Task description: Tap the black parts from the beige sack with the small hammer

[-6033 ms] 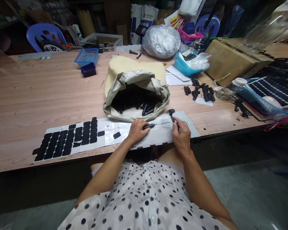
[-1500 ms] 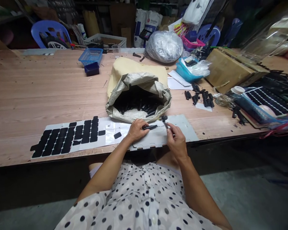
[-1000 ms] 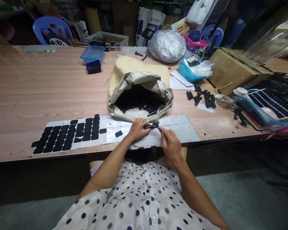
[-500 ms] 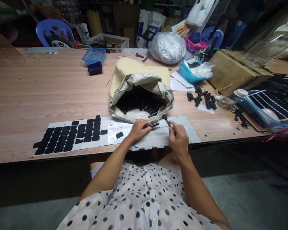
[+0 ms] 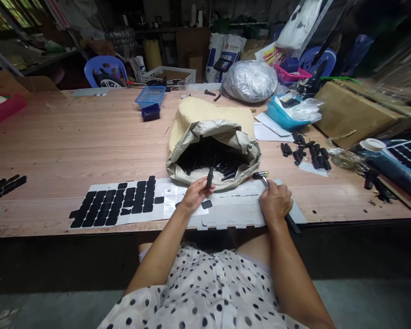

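Note:
My left hand [image 5: 195, 193] pinches a small black plastic stick [image 5: 210, 176] and holds it upright just in front of an open woven sack [image 5: 215, 151] full of similar black parts. My right hand [image 5: 275, 202] is closed round the handle of a small hammer [image 5: 261, 175], whose metal head lies on a grey board [image 5: 239, 211] at the table's near edge. A single black pad [image 5: 207, 204] lies on the white sheet below my left hand.
A white sheet of black adhesive pads [image 5: 118, 204] lies left of my hands. Loose black parts [image 5: 306, 152] sit at the right, with a cardboard box [image 5: 352, 112], a blue tray [image 5: 282, 116] and a blue basket [image 5: 150, 96] further back.
My left hand has lifted the black stick from flat on the board to upright near the sack. My right hand has drawn the hammer away to the right. The camera has shifted left.

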A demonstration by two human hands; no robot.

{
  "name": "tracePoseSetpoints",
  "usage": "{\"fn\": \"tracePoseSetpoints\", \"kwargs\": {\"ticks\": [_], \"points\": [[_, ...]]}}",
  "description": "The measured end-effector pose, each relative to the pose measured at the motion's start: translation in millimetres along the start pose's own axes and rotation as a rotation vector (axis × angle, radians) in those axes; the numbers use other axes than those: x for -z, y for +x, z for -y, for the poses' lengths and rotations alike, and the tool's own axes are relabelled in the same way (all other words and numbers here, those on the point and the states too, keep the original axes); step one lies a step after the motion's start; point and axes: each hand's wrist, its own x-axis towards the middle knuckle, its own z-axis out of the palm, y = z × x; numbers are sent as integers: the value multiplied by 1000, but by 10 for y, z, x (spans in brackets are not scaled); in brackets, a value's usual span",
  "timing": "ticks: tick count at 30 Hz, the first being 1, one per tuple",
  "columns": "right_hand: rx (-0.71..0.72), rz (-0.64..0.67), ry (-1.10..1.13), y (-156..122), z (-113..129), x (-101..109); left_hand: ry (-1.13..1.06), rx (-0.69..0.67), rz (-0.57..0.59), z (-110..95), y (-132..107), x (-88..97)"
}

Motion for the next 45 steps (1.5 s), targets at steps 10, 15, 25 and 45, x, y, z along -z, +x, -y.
{"fn": "tracePoseSetpoints", "kwargs": {"ticks": [10, 15, 25, 45], "points": [[32, -44, -42, -39, 1, 8, 5, 29, -13, -43, -68, -58], [45, -38, -37, -36, -1, 21, -4, 18, 4, -34, -63, -40], [27, -6, -28, -32, 51, 38, 58, -15, -35, -49, -67, -87], [25, 6, -5, -25, 92, 30, 811, 69, 265, 463, -1327, -331]]}}
